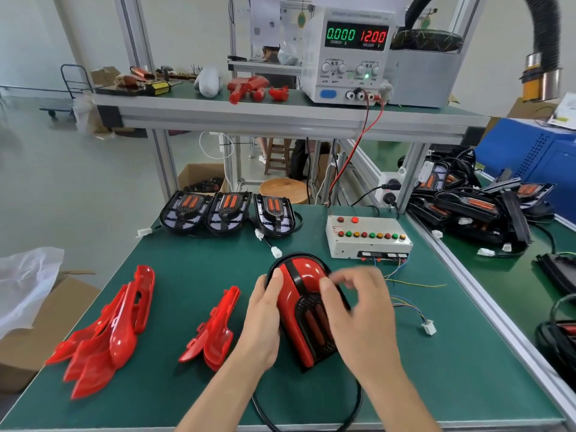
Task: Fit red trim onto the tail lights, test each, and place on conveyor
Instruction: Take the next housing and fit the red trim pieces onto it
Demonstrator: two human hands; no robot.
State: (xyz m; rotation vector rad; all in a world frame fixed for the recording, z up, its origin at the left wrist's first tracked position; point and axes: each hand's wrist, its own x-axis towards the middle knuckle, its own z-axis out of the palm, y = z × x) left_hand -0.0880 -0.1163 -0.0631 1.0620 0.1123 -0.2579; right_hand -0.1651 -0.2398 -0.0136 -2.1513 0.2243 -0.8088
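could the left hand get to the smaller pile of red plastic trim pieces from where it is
Probably yes: the smaller pile of red plastic trim pieces lies just beside the left hand on bare green mat, though that hand now holds the tail light.

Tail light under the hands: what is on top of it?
Red trim covers the tail light. The left hand grips its left side; the right hand hovers blurred over its right side, hiding that part.
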